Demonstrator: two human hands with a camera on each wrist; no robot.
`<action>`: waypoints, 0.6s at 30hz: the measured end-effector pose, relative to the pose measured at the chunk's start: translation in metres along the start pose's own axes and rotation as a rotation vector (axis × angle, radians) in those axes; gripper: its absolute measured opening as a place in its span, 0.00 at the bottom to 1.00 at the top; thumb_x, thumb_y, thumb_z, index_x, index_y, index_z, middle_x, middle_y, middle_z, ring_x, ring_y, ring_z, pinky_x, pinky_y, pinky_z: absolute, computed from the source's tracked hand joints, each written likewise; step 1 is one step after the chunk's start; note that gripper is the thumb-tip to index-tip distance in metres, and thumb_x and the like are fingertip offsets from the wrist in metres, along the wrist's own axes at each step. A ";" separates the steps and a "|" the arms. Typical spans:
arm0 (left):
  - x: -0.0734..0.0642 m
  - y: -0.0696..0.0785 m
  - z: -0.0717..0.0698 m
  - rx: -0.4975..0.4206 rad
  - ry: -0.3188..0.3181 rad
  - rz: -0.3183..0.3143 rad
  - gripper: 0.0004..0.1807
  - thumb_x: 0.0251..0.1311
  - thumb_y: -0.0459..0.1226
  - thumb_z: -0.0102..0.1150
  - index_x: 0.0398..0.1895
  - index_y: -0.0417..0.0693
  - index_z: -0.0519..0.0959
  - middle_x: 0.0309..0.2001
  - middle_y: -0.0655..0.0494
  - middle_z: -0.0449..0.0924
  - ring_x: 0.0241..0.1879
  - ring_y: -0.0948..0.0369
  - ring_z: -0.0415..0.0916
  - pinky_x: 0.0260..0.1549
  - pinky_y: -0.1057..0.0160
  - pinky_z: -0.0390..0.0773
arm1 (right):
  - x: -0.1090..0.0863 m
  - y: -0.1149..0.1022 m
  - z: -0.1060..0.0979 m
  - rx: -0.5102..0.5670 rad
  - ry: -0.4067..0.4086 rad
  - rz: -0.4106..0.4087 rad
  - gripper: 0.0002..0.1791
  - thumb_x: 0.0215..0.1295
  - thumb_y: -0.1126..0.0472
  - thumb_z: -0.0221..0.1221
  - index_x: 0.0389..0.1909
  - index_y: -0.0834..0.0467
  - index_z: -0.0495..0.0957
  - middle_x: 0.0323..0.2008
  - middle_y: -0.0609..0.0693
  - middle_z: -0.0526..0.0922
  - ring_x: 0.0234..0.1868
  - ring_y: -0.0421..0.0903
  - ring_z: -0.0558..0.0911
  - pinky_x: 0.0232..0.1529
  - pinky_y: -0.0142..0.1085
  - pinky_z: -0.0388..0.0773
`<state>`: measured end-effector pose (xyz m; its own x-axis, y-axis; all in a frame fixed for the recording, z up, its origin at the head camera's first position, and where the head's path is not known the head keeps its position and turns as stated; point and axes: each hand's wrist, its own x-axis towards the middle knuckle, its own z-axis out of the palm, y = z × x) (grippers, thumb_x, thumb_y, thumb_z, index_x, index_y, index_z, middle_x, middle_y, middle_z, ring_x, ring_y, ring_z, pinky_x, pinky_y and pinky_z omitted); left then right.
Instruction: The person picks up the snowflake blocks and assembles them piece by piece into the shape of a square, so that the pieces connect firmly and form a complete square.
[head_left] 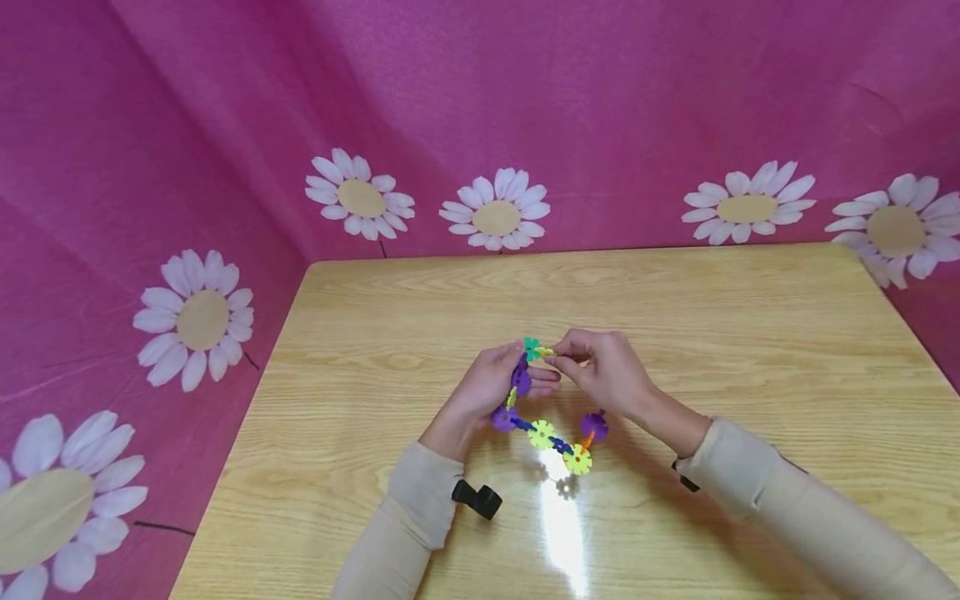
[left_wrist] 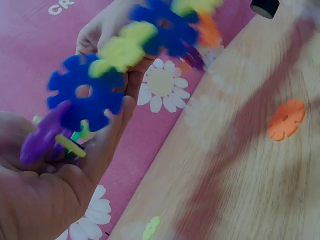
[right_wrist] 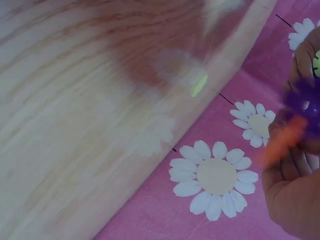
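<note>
A chain of interlocking flower-shaped plastic discs (head_left: pixel 542 434), in purple, yellow, blue, orange and green, hangs above the table in a curve. My left hand (head_left: pixel 491 385) holds its upper left end, with the thumb by a green disc (head_left: pixel 532 348). In the left wrist view, a blue disc (left_wrist: pixel 70 95) and a purple disc (left_wrist: pixel 42 135) lie over the left palm. The right hand (head_left: pixel 609 371) pinches a yellow disc (head_left: pixel 545 352) that touches the green one. The chain's other end, a purple disc (head_left: pixel 595 426), dangles below the right hand. In the right wrist view a hand (right_wrist: pixel 295 200) is partly cut off.
The wooden table (head_left: pixel 375 333) is bordered by a pink cloth (head_left: pixel 600 100) printed with white flowers. A loose orange disc (left_wrist: pixel 287 119) and a loose yellow-green disc (left_wrist: pixel 151 227) lie on the table in the left wrist view. Black straps (head_left: pixel 477 498) sit at the wrists.
</note>
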<state>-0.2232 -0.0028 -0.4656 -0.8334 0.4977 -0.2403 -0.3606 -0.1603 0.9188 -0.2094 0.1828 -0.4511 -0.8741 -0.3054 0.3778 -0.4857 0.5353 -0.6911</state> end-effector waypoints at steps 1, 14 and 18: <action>0.000 0.000 0.000 -0.003 -0.009 0.000 0.25 0.73 0.44 0.31 0.54 0.29 0.68 0.39 0.32 0.80 0.39 0.46 0.81 0.42 0.56 0.81 | 0.000 0.001 0.001 -0.002 0.003 -0.003 0.02 0.57 0.63 0.64 0.27 0.57 0.83 0.25 0.42 0.83 0.21 0.35 0.77 0.18 0.29 0.76; 0.000 0.001 -0.006 -0.129 -0.091 -0.046 0.30 0.64 0.51 0.50 0.48 0.27 0.74 0.43 0.32 0.78 0.42 0.46 0.80 0.45 0.56 0.78 | 0.010 -0.005 -0.004 -0.041 -0.069 -0.058 0.02 0.58 0.61 0.63 0.28 0.54 0.82 0.28 0.42 0.84 0.25 0.37 0.79 0.18 0.29 0.73; 0.002 -0.005 -0.006 -0.136 -0.080 -0.030 0.29 0.61 0.49 0.55 0.47 0.27 0.76 0.40 0.34 0.80 0.42 0.46 0.80 0.46 0.56 0.78 | 0.014 -0.006 -0.004 -0.065 -0.118 -0.070 0.02 0.59 0.59 0.62 0.29 0.51 0.82 0.28 0.39 0.84 0.19 0.36 0.74 0.17 0.29 0.70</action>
<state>-0.2261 -0.0064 -0.4724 -0.7875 0.5693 -0.2361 -0.4424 -0.2555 0.8597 -0.2184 0.1785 -0.4397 -0.8328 -0.4320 0.3462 -0.5484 0.5585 -0.6224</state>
